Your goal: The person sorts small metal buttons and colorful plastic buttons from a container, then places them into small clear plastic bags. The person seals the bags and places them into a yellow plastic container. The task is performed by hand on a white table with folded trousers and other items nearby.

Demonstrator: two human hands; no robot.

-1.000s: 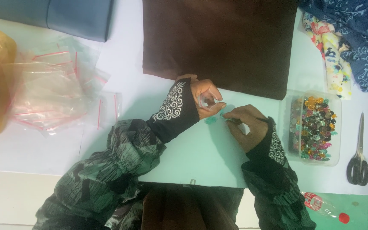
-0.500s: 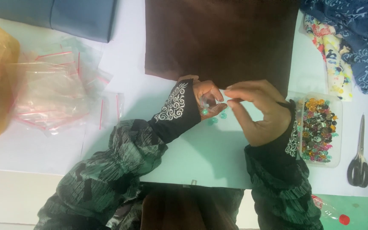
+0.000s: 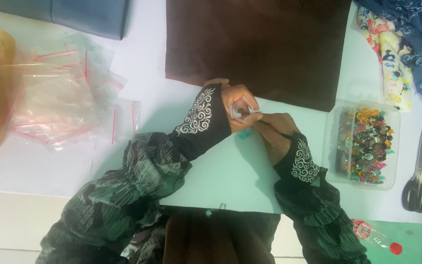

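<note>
While left hand (image 3: 235,105) pinches small clear bag (image 3: 242,111) | right hand (image 3: 274,128) fingers feed its mouth | keep opening spread, above teal bead (image 3: 243,134).

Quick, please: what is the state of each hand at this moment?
Left hand: closed on a small clear bag.
Right hand: fingers pinched at the same bag; whether it grips cannot be told.

Brown cloth (image 3: 269,44), multicoloured beads (image 3: 366,144), black-handled scissors (image 3: 416,181).

Bead box (image 3: 362,145) between hands (image 3: 255,120) and scissors (image 3: 416,178)
</note>
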